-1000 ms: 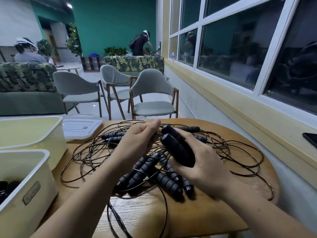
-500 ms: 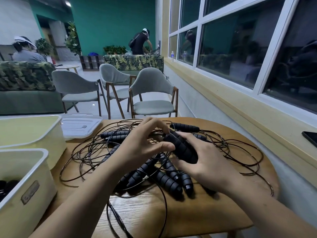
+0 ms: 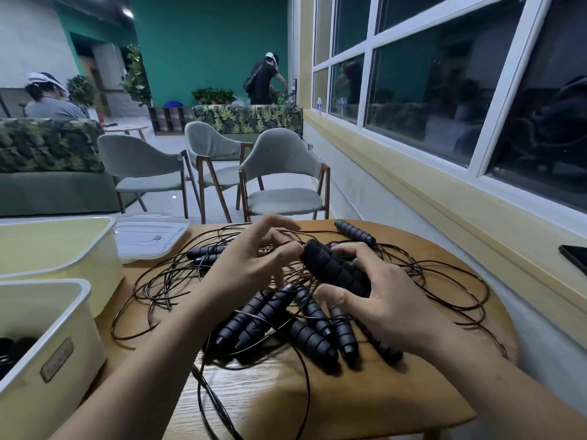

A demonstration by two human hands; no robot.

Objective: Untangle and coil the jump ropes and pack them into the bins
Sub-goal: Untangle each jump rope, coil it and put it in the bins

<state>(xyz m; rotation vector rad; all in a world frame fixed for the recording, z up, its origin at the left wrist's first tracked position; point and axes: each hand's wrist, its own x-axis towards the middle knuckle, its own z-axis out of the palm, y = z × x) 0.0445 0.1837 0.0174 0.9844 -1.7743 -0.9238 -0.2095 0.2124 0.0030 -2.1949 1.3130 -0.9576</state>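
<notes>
A: Jump ropes, where?
B: Tangled all over the wooden desk. Thin dark cords looping out to the near edge and both sides. Handle pile, black and ribbed, lying mid-desk just below the hands.
A: Closest bin?
B: Near bin, cream, at left edge, label on front wall. Something dark inside, too cut off to name.
A: Hands?
B: Apart, both above the pile. Right hand wrapped round a handle pair of black foam, thumb on the near side, fingers curled over the far side. Left hand just beside that pair's far end, fingers loosely bent and blurred. Pinching a cord or not, can't tell.
A: Further back?
B: Far bin, pale yellow, right behind the near one. Clear lid flat on the desk just beside it. Lone handle near the far desk edge, among cords.
A: Beyond the desk?
B: Grey chairs with wooden legs. Dark phone on the yellow sill at right. Leaf-print sofas, two people well back in the room.
</notes>
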